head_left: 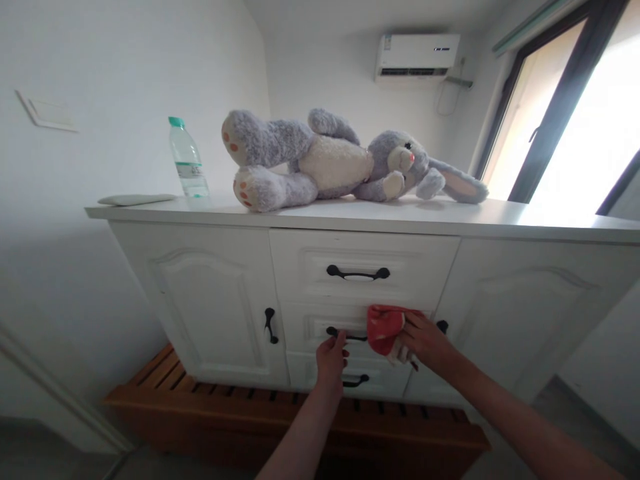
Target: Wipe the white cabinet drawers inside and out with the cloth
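A white cabinet (210, 300) with three stacked drawers in its middle stands before me. My left hand (331, 360) touches the black handle (345, 333) of the middle drawer, fingers curled at it. My right hand (425, 341) presses a red cloth (384, 327) against the right part of that drawer's front. The top drawer's handle (358, 273) and the bottom drawer's handle (356, 381) are untouched. All drawers look shut.
On the cabinet top lie a grey plush rabbit (330, 160), a water bottle with a green cap (187, 160) and a flat white object (135, 199). A wooden slatted platform (210, 400) carries the cabinet. A window (575, 107) is at the right, an air conditioner (417, 57) high on the wall.
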The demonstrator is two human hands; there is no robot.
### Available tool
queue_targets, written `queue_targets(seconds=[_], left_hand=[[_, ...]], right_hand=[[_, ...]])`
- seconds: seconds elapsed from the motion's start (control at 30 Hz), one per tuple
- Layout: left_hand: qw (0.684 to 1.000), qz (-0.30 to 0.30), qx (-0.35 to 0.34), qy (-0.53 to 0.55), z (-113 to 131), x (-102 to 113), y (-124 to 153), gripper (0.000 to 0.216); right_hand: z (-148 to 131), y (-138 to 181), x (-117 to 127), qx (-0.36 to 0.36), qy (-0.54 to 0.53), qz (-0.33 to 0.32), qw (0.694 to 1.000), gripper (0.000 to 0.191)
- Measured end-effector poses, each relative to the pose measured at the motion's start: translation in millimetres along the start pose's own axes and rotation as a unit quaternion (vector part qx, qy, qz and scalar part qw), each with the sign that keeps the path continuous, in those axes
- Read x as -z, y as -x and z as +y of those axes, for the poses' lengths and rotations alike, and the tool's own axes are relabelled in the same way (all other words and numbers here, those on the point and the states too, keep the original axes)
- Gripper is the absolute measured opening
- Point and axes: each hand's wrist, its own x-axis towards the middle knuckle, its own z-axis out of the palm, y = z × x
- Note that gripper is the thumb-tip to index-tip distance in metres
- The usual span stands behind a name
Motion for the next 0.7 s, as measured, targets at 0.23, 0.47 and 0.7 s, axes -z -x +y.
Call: queue_targets(seconds=[0.23, 0.47, 0.7], left_hand=[[1.0, 0.009, 0.005, -0.015, 4.6, -0.2, 2.4, 0.051], [1.0, 0.014, 0.011, -0.025, 5.1, 0.2, 2.3, 0.052], [0.999, 0.015, 0.009, -0.029, 4.3, 0.0, 2.5, 0.053]], right_hand=[[27.0, 68.2, 6.7, -0.032, 0.033, -0.011, 0.999, 0.025], [4.0, 79.0, -33.9, -0.001, 0.009, -0.014, 1.0, 0.018], [-32.2, 103.7, -82.9, -0.015, -0.016, -0.054, 0.998, 0.024]])
